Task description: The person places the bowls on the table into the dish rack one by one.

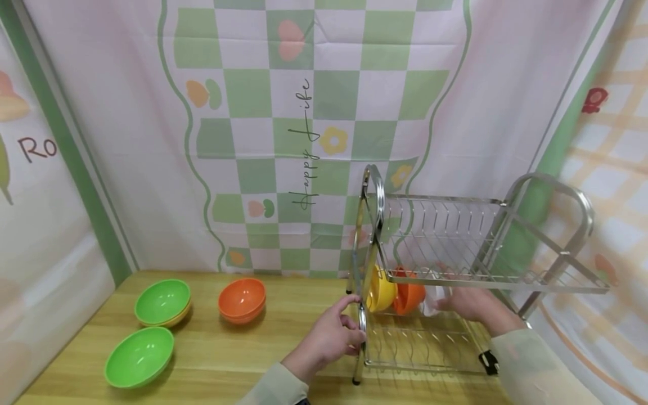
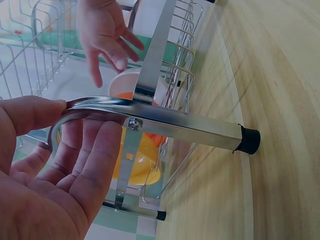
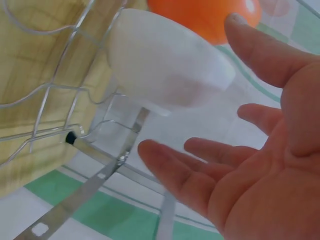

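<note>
A two-tier metal dish rack stands at the right of the table. My left hand grips its left side frame, thumb and fingers around the bent metal tube in the left wrist view. On the lower tier a yellow bowl, an orange bowl and a white bowl stand tilted in a row. My right hand is inside the rack just beside the white bowl, fingers spread and holding nothing. In the head view the upper tier partly hides this hand and the bowls.
On the left of the wooden table lie a green bowl, another green bowl stacked on a yellowish one, and an orange bowl that looks stacked. A patterned curtain hangs behind the table.
</note>
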The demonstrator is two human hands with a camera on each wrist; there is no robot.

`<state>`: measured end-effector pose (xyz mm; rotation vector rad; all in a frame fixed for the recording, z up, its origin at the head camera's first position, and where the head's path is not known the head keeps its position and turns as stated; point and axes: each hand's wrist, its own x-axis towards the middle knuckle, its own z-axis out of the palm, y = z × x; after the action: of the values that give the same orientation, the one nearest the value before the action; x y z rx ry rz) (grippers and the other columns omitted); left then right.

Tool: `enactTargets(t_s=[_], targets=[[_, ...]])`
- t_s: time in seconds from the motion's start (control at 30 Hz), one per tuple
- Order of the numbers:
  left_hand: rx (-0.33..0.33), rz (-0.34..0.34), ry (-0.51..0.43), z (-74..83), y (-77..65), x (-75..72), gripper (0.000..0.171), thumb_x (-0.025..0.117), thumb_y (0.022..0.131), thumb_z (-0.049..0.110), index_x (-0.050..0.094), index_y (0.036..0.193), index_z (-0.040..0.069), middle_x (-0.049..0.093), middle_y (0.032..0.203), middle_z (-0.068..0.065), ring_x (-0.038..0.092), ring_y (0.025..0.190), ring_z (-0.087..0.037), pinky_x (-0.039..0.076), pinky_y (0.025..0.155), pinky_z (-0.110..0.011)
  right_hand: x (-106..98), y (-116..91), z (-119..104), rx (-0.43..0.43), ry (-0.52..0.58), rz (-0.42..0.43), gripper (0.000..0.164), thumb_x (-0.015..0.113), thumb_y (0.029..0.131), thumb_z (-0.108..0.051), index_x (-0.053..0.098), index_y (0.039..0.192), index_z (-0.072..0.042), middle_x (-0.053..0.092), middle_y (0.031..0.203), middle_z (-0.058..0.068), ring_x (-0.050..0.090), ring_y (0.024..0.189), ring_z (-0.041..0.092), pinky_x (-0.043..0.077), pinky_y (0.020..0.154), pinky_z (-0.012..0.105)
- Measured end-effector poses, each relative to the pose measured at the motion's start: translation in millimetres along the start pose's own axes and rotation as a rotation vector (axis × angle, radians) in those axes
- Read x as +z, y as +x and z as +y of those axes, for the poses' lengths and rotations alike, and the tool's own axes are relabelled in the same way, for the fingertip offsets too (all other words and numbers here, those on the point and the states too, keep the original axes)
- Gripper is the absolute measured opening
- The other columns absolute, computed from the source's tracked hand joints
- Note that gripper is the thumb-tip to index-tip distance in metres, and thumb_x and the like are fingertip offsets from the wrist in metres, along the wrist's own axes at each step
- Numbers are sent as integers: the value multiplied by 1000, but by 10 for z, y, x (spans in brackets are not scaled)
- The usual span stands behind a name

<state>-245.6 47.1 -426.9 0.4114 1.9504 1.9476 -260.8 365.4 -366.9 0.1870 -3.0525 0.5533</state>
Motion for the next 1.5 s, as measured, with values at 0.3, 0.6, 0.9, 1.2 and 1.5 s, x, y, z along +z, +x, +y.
enactTargets(t_s=[0.3,0.6,0.9,1.2,1.5], targets=[[0,-1,9,15,-16,0,72,70,82,-12,52,140,26,60,84,-11,62,68,-25,60,58,-38,-6,-343,-318,124,56,40,100,69,88,-50,23,148,16,38,137,45,43,116,64,38,91,75],[10,-6,4,5,-4,21,72,70,82,-12,51,140,26,60,85,-11,62,70,-24,59,58,-37,150,-635,-731,167,391,58,99,67,89,-57,20,157,-2,32,152,29,47,126,49,47,91,65],[12,-5,26,20,-39,15,71,71,84,-8,50,142,28,61,86,-10,62,71,-23,59,59,-36,409,-668,-1019,177,627,74,87,74,88,-45,31,156,-15,43,149,21,54,122,38,52,92,54],[24,5,55,23,-56,20,68,70,86,-7,51,140,29,62,86,-9,62,70,-22,59,59,-35,641,-613,-1290,140,842,113,72,74,92,-27,37,153,-15,47,144,23,55,119,38,55,90,47],[115,-19,70,-59,-87,-24,67,71,87,1,49,146,24,64,86,-7,64,71,-22,60,63,-36,736,-520,-1450,127,932,116,73,70,95,-27,31,157,-19,38,151,25,53,123,41,53,93,47]])
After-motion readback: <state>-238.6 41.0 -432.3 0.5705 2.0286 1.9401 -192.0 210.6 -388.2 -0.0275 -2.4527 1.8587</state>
